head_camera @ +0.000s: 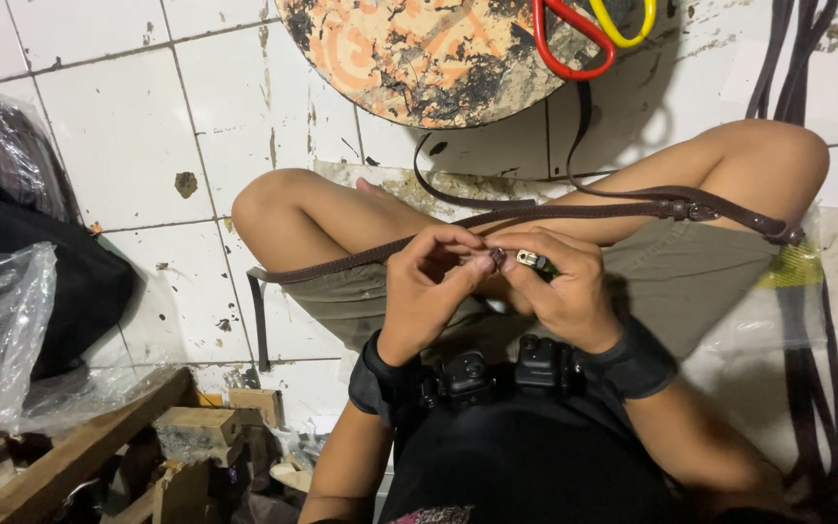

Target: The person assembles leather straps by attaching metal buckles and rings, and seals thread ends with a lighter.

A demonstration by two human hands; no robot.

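While both hands pinch a metal fitting (526,259) (small), a brown strap (574,211) crosses the knees.

Round paint-stained board (419,58) on white tiled floor (128,146), red and yellow scissor handles (584,39) on it. Clear plastic bag (2,330) left. Wood scraps (196,427) below.

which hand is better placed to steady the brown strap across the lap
Left, probably. The left hand pinches beside the brown strap where it crosses the thigh. The right hand is occupied holding a small metal piece at its fingertips.
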